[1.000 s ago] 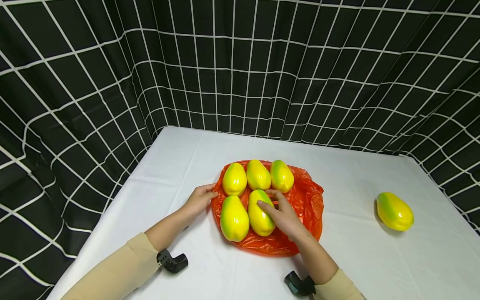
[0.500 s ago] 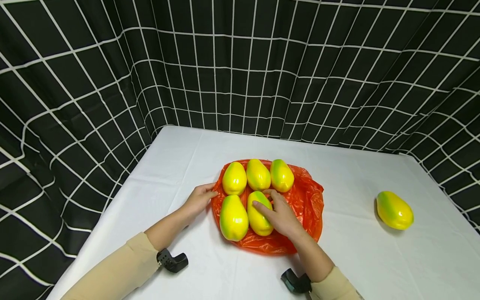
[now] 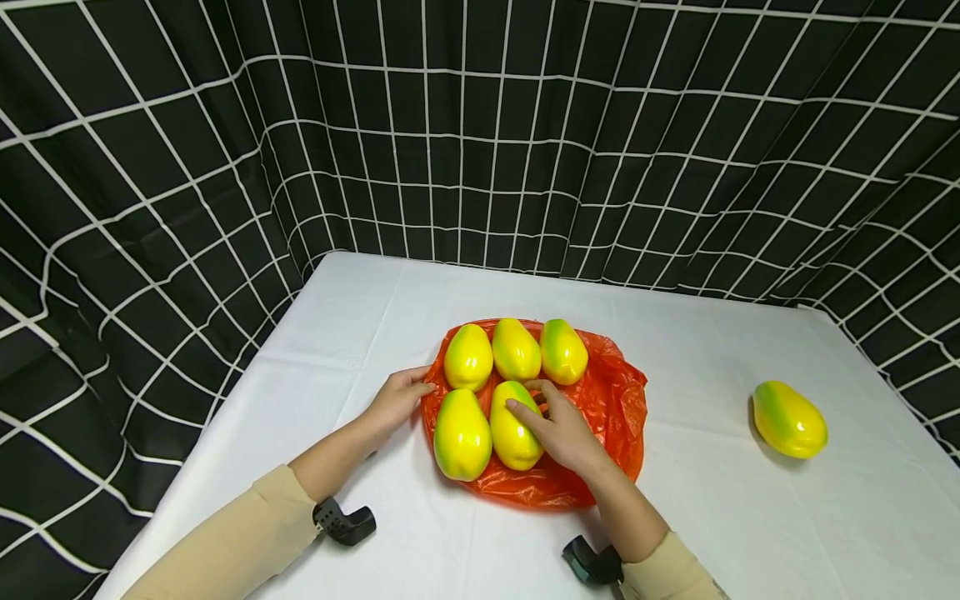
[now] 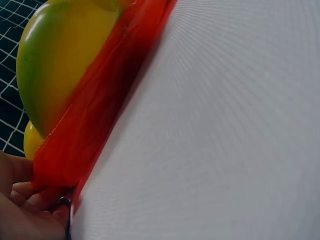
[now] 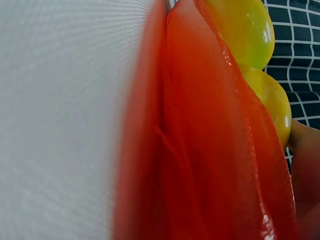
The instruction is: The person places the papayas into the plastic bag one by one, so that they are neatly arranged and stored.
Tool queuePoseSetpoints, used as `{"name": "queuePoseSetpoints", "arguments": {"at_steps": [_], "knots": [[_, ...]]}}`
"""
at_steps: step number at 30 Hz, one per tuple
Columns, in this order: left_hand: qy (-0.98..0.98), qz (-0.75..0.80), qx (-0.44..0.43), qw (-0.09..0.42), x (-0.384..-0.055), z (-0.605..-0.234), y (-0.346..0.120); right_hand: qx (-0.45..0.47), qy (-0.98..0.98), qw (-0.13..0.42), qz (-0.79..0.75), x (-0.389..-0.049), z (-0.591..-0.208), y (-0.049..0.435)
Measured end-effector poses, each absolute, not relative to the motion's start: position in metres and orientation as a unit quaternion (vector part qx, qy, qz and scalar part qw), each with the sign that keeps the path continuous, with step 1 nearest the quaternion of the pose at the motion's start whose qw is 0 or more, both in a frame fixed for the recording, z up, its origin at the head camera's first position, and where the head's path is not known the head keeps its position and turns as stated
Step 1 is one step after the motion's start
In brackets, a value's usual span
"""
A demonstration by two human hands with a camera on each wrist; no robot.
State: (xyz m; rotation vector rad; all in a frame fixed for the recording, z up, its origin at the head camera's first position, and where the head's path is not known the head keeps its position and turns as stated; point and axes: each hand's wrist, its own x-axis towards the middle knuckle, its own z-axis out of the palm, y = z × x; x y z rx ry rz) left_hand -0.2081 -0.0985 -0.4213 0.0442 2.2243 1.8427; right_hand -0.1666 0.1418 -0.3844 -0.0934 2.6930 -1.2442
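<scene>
A red plastic bag lies spread on the table, bearing several glossy yellow-green papayas in two rows. Its left edge is pinched between the thumb and fingers of my left hand; in the left wrist view that hand grips the red film at lower left. My right hand holds the front-row right papaya, thumb on top and fingers behind its far right side. Touching this one on the left is another papaya. Behind them sit a left papaya, a middle papaya and a right papaya.
A separate papaya lies far to the right on the white tablecloth. Black curtains with a white grid stand behind the table and along both sides. The bag's right part is crumpled bare film.
My right hand has shifted slightly left with its papaya, and the front-left papaya has moved a little left too. My left hand stays at the bag's edge.
</scene>
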Motion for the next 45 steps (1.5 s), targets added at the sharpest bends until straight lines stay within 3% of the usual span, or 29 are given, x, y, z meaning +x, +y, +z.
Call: {"name": "queuePoseSetpoints", "arguments": {"at_steps": [25, 31, 38, 45], "knots": [[0.757, 0.641, 0.024, 0.126, -0.210, -0.421, -0.098, -0.035, 0.927, 0.107, -0.358, -0.167, -0.362, 0.161], [0.760, 0.638, 0.022, 0.126, -0.210, -0.421, -0.098, -0.050, 0.906, 0.109, -0.406, -0.170, -0.342, 0.202], [0.758, 0.640, 0.007, 0.125, -0.210, -0.423, -0.097, -0.086, 0.906, 0.059, -0.411, -0.170, -0.322, 0.261], [0.756, 0.642, 0.016, 0.127, -0.211, -0.426, -0.096, -0.034, 0.925, 0.015, -0.379, -0.172, -0.314, 0.319]]}}
